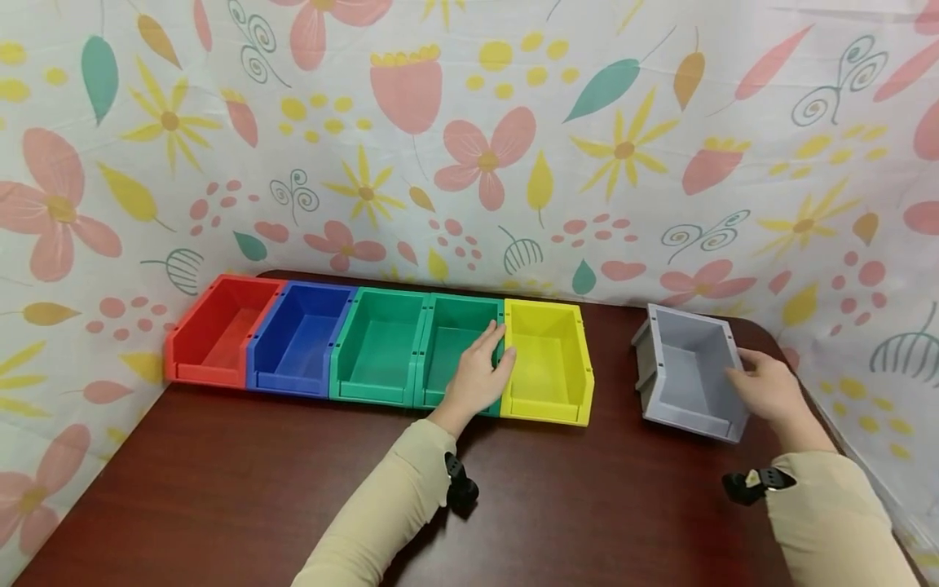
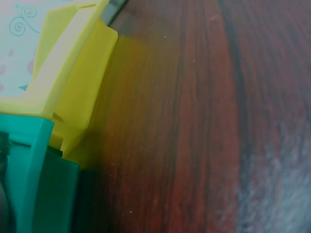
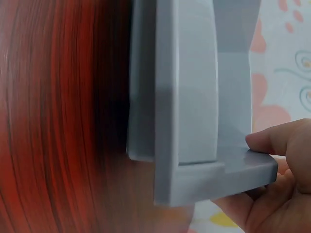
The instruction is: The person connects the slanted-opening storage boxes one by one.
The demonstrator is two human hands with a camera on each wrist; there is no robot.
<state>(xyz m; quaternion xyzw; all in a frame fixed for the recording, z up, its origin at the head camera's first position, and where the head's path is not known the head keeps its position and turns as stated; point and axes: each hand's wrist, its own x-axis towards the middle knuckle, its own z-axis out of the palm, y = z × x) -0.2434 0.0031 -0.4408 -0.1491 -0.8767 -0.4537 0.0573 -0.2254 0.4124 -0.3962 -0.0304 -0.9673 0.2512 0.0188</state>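
On the right side of the table, my right hand [image 1: 770, 395] grips the right wall of a grey storage bin [image 1: 693, 371]. In the right wrist view, its thumb lies on the inside of that wall and the other fingers are underneath. My left hand [image 1: 478, 379] rests at the walls where the second green bin [image 1: 451, 330] and the yellow bin [image 1: 546, 359] meet, fingers extended toward the back. The left wrist view catches the front corners of these two bins, with most of that hand outside the picture.
Left of these stand another green bin [image 1: 381, 346], a blue bin [image 1: 301, 338] and a red bin [image 1: 223, 330], side by side in one row. The dark wooden table [image 1: 587, 497] ends at a flowered cloth [image 1: 469, 147] behind. A strip of tabletop separates the yellow and grey bins.
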